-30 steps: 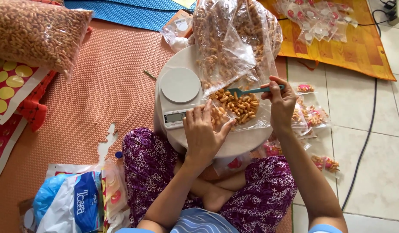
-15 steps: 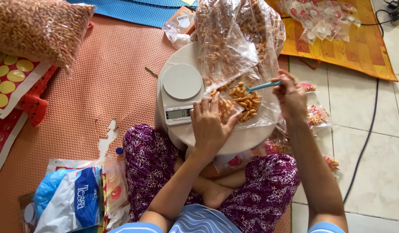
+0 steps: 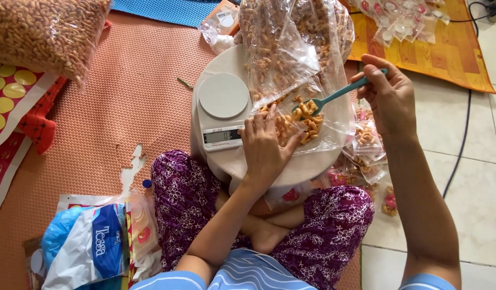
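Note:
I sit cross-legged with a round white tray (image 3: 307, 166) on my lap. My left hand (image 3: 265, 147) holds a small clear bag of orange snack pieces (image 3: 283, 129) next to a white kitchen scale (image 3: 222, 110). My right hand (image 3: 388, 94) grips a teal plastic spoon (image 3: 334, 96) by its handle; its bowl carries a heap of snack pieces above the open mouth of a big clear snack bag (image 3: 291, 48) that lies across the tray.
Another large snack bag (image 3: 44, 37) lies far left on the orange mat (image 3: 114, 107). Several small filled packets (image 3: 366, 145) lie to the right of the tray, more (image 3: 403, 21) on a yellow mat. A black cable (image 3: 462, 139) runs over the floor tiles. A blue-white plastic package (image 3: 87, 247) sits near left.
My right hand has risen up and to the right, lifting the spoon out of the loose snacks with a load on it. My left hand stayed on the small bag.

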